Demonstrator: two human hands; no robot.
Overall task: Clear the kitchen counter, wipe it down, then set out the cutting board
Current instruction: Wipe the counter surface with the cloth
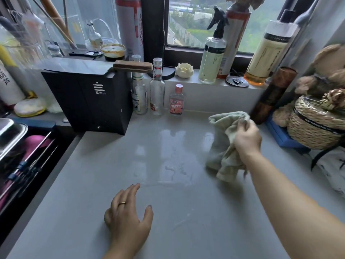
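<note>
**Wiping stage.** The right grip [246, 139] holds a bunched pale-green cloth [222, 146] at the far right of the bench [186, 230]. Whether the cloth's lower folds touch the surface cannot be told. The left grip [127, 217] lies flat on the near bench, fingers spread wide, holding nothing. A wet patch [171, 165] shines in the middle of the bench, between the two grips. Three bottles [157, 90] stand along the far wall, just right of a black box [89, 98], and a woven basket [315, 124] sits at the right. No cutting board can be made out.

**Hazards, as judged.**
- A broad sweep toward the far wall could topple the slim bottles.
- Trailing cloth could snag the basket.
- Moisture left on the surface could let a board slide.
</note>
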